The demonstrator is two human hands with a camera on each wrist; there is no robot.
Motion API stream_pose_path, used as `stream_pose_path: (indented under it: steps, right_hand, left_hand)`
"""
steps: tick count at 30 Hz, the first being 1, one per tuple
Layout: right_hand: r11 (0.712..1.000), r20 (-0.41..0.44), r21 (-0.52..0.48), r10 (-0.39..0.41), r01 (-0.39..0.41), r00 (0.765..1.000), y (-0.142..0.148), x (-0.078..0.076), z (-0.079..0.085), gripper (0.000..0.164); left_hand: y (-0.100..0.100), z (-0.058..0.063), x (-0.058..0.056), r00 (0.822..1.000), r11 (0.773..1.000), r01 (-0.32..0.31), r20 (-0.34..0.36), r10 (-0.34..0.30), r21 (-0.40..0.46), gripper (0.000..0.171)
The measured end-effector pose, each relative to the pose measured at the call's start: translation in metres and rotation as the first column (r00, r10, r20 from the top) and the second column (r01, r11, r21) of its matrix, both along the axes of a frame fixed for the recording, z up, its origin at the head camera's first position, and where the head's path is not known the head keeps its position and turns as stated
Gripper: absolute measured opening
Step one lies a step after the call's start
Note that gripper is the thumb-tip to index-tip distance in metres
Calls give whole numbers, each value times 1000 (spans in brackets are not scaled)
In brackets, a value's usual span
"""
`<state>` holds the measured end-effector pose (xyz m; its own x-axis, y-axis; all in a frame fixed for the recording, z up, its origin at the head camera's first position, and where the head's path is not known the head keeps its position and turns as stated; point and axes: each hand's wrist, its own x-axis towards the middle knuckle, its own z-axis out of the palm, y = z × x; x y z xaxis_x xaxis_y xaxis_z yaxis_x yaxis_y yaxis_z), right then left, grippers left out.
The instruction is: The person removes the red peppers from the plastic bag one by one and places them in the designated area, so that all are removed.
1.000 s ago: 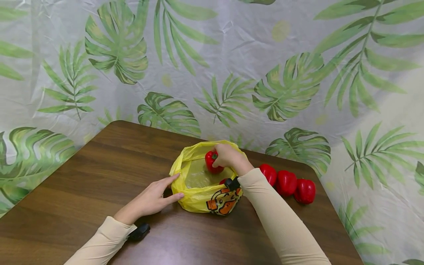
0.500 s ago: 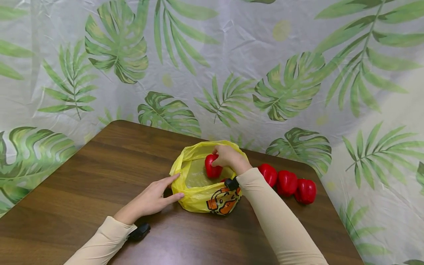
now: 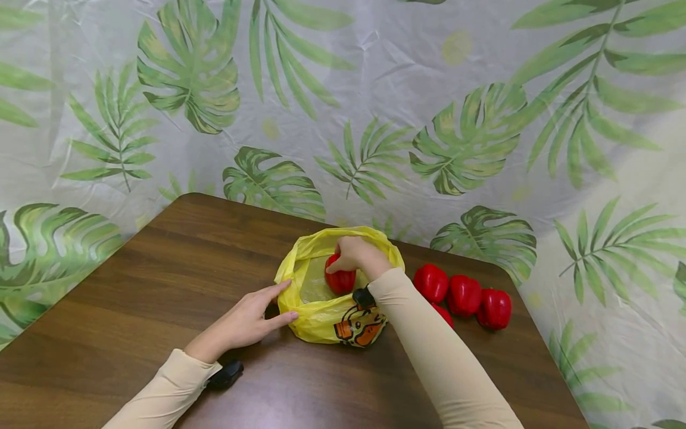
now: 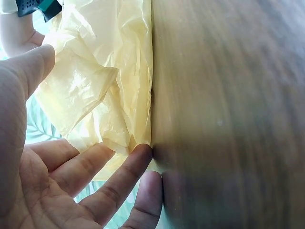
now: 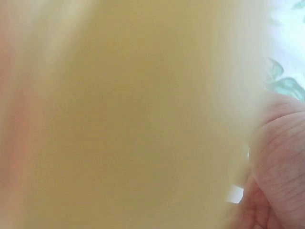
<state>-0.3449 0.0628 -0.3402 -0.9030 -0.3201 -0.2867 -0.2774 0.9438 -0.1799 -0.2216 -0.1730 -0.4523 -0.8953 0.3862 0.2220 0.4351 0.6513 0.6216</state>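
Note:
A yellow plastic bag (image 3: 313, 325) with an orange and black cartoon print stands on the table, its mouth spread wide. Inside it, my right hand (image 3: 358, 255) grips a red bell pepper (image 3: 340, 281) from above. My left hand (image 3: 243, 319) rests its thumb and fingertips against the bag's left side, fingers fairly straight. In the left wrist view, those fingers (image 4: 114, 191) touch the thin yellow film (image 4: 95, 81). Blurred yellow plastic (image 5: 143, 114) covers most of the right wrist view, with part of the right hand (image 5: 283, 152) at its right edge.
To the right of the bag, several more red bell peppers (image 3: 464, 296) lie close together; one (image 3: 443, 314) is partly behind the right forearm. They sit on a brown wooden table (image 3: 177, 268). A leaf-patterned curtain (image 3: 375, 89) hangs behind it.
My right hand has moved left and lower within the bag, carrying the pepper, which has turned. Another pepper on the table now shows beside the forearm. The left hand stays put.

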Motion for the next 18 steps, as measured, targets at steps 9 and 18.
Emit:
stream_pose_path:
  steps: [9, 18]
  right_hand:
    - [999, 34, 35, 10, -11, 999, -9, 1, 6, 30]
    - [998, 74, 33, 47, -49, 996, -15, 2, 19, 24]
  left_hand:
    - [1, 1, 1, 1000, 1000, 10, 5, -10, 9, 79]
    - [0, 2, 1, 1000, 1000, 17, 10, -17, 17, 80]
